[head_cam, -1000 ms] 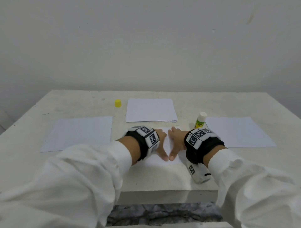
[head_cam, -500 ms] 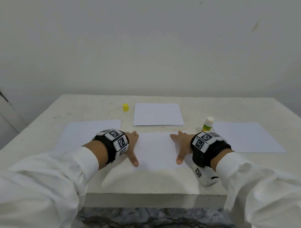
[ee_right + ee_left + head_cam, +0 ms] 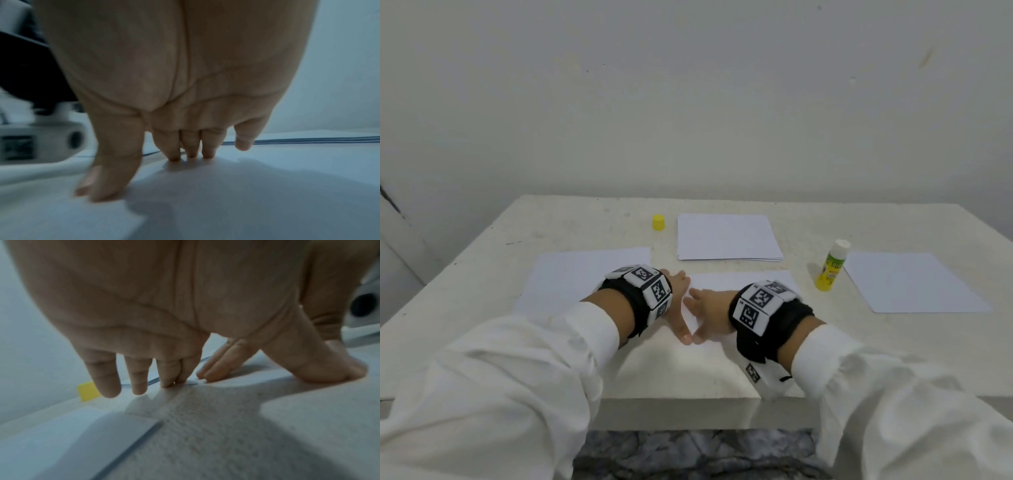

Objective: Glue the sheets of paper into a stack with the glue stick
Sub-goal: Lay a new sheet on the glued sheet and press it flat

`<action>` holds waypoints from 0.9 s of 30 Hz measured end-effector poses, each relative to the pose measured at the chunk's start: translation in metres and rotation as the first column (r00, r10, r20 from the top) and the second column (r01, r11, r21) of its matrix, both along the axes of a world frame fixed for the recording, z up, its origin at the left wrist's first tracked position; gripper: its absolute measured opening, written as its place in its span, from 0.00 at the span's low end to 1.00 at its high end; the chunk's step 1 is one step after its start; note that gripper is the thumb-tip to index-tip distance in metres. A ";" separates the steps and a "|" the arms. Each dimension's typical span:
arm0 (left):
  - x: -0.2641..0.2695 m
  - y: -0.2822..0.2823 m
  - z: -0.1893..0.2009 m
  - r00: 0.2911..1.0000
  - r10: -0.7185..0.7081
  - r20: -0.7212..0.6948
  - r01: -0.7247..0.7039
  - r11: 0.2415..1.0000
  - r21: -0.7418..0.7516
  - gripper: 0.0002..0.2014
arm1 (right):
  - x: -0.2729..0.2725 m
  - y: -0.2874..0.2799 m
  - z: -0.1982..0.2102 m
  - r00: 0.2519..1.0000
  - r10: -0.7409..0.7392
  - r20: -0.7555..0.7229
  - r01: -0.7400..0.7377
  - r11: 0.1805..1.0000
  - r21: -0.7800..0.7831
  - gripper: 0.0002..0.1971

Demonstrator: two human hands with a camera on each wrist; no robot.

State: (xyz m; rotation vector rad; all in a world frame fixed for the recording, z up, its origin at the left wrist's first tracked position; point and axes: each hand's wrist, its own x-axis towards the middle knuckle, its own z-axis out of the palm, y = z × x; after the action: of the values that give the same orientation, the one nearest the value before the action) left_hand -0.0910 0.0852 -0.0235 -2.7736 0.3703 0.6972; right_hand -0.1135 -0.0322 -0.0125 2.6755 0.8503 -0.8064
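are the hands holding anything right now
Nothing is gripped. Both the left hand and right hand press flat on the middle sheet, thumbs touching.

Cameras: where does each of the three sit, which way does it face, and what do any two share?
Head: on the head, facing forward and down at the table; shows both sleeves, left hand and right hand on the middle sheet.
Left wrist: under the left wrist, along the palm to fingers on the paper.
Right wrist: under the right wrist, along the palm to fingers on the sheet.
Shared: yellow cap appears in head and left wrist.
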 end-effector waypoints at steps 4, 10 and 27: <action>0.003 0.002 -0.001 1.000 0.021 -0.006 -0.021 1.000 -0.013 0.63 | 0.021 -0.035 0.007 0.988 -0.149 -0.044 0.148 0.989 -0.015 0.54; 0.005 -0.002 0.006 1.000 -0.006 -0.005 0.006 1.000 0.012 0.55 | 0.037 -0.110 0.017 0.966 -0.254 -0.044 0.249 0.963 -0.100 0.56; -0.003 -0.020 0.015 0.959 0.283 -0.016 -0.282 0.943 -0.174 0.67 | 0.053 -0.130 0.018 0.997 -0.081 0.002 0.078 0.965 -0.252 0.62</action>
State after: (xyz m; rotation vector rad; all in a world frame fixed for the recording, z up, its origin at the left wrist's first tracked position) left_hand -0.0941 0.0651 -0.0090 -3.0322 0.0289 0.7477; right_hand -0.0605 -0.1624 0.0060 2.4957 0.5995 -0.8804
